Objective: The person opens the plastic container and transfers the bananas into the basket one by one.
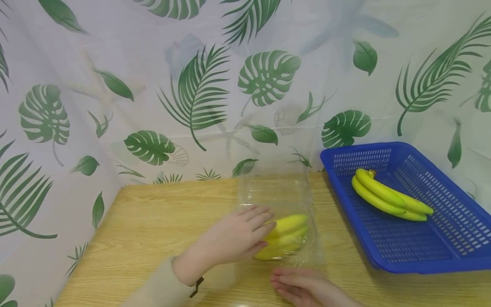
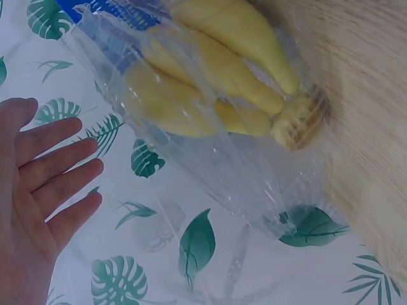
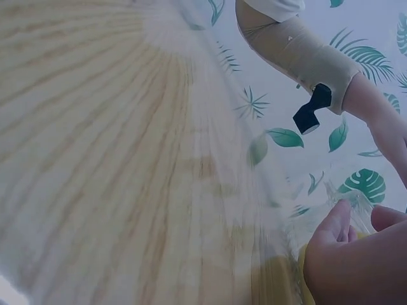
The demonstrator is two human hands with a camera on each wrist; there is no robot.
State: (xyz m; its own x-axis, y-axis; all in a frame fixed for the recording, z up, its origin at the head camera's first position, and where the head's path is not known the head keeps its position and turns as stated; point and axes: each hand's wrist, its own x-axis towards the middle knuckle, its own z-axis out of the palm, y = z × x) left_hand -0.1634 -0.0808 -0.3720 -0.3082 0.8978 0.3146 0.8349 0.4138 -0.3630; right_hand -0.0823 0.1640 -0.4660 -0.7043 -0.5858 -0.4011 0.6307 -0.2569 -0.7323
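— Bananas (image 1: 287,236) in the clear plastic bag (image 1: 280,192), then: which way do they lie from the left hand (image 1: 234,238)?

— Straight off its fingertips, toward three o'clock. The fingers (image 1: 261,217) are straight and flat, resting on the bag right at the near end of the bunch. Nothing is curled round it.

— And the long axis?

— Roughly nine to three across the counter (image 1: 153,226), tips rising a little toward two o'clock. The left wrist view shows the stem end (image 2: 299,121) down on the wood, with the film draped over the fruit.

— Where is the right hand (image 1: 307,288)?

— At six o'clock from the bunch, low at the front edge of the counter, fingers loosely extended toward nine. From the head view it sits just beside the bag's near edge. The right wrist view hints at film by the thumb (image 3: 334,225), but it is too blurred; I cannot tell if it pinches the plastic.

— So which is nearer?

— The left, plainly; it already touches.

— Anything in the way?

— Only the bag's own loose film. The blue basket (image 1: 452,251) stands well apart at three o'clock, with a second bunch (image 1: 389,196) lying in it.
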